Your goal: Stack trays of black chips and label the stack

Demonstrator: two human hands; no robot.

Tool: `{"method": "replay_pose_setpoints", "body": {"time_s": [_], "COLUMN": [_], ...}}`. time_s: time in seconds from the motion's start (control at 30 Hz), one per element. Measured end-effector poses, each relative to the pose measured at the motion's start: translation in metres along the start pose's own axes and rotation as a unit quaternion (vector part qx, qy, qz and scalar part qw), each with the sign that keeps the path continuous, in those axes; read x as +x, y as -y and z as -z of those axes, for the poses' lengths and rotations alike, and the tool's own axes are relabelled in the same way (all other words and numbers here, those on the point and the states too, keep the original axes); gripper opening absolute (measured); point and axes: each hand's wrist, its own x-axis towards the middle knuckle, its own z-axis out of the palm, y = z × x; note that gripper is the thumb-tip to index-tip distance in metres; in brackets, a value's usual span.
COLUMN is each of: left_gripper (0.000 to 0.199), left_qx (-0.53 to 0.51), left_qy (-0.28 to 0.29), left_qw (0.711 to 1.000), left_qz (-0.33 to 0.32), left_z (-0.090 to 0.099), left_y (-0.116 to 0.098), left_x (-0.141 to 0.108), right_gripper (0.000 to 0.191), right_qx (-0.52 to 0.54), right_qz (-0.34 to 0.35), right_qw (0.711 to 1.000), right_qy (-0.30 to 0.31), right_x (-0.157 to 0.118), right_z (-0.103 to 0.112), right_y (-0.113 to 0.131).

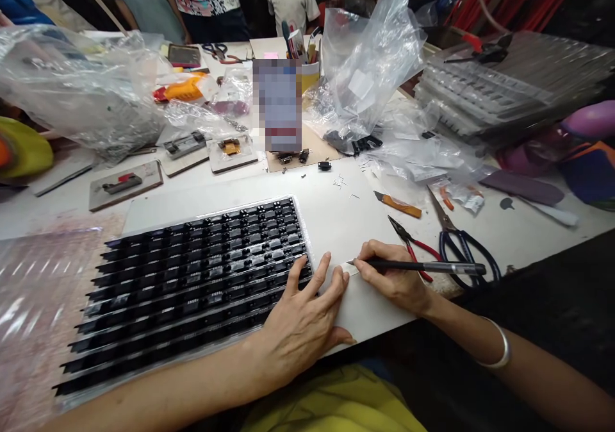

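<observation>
My right hand (396,281) grips a black pen (427,266), its tip on a small white slip (353,269) lying on the white table. Beside it, my left hand (305,310) rests with fingers spread. Its fingertips reach the right edge of a clear tray (307,227) and the slip near the pen tip. Rows of small black plastic parts (206,272) fill that tray. Just beyond my right hand lie red-handled pliers (416,246) and scissors (461,252) with dark blue handles.
An orange cutter (398,204) lies behind the pliers. Wooden blocks with fixtures (125,185) stand behind the tray, near a blurred upright screen (278,105). Plastic bags (369,66) and stacked clear trays (490,92) crowd the back. Several people stand across the table.
</observation>
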Motion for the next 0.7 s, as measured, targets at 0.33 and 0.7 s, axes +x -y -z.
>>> {"method": "replay_pose_setpoints", "body": {"time_s": [0.33,0.7], "left_gripper": [0.066,0.066], "left_qx": [-0.007,0.006], "left_qy": [0.008,0.007], "left_qw": [1.000,1.000], "left_qz": [0.006,0.002], "left_z": [-0.0009,0.0019], "left_y": [-0.0010,0.0000], "left_x": [-0.0014,0.0009], "right_gripper": [0.017,0.019], "right_qx": [0.002,-0.010], "right_qz": [0.014,0.048], "right_qw": [1.000,0.998], "right_qy": [0.025,0.044], "right_x": [-0.0010,-0.0013], "right_z": [-0.0002,-0.0032], "right_y": [-0.0010,-0.0031]}}
